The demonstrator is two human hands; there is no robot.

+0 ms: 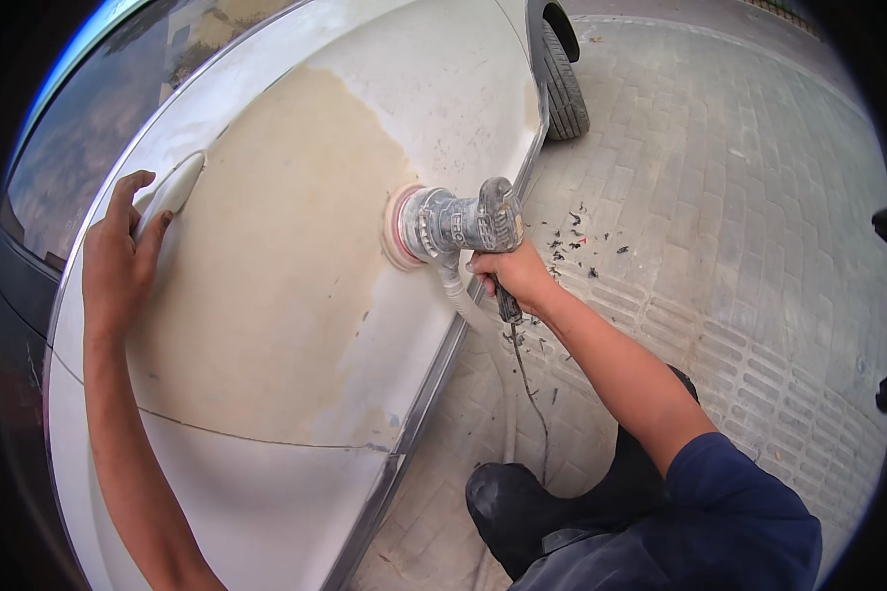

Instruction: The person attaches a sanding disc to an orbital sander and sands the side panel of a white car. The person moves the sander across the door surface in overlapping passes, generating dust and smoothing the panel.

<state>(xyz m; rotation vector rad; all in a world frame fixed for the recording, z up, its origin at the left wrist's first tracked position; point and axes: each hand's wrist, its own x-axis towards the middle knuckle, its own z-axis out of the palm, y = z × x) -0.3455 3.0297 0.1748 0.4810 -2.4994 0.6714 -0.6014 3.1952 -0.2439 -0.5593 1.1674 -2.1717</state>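
Your right hand (512, 278) is closed firmly around the grip of the sander (460, 223), with the fingers wrapped under its body. The sander is at the side of the white car, held sideways, and its round pad (401, 229) faces the door (276, 492) — it sits at the right edge of the large beige patch (276, 256), where this patch meets the white paint. If the pad presses fully flat, I cannot tell. Your left hand (116, 258) is at the handle (179, 187), on the upper left side of the patch; the thumb and forefinger are spread, with the end of the handle between them — whether they grasp it, I cannot tell. From the sander a pale hose (493, 340) goes down toward your legs, and a thin dark cord (529, 389) hangs from the lower end of the grip, beside the hose. A wheel (564, 91) shows at the top, and on the paving (719, 197), to the right of the sander, small black scraps (578, 234) are scattered.
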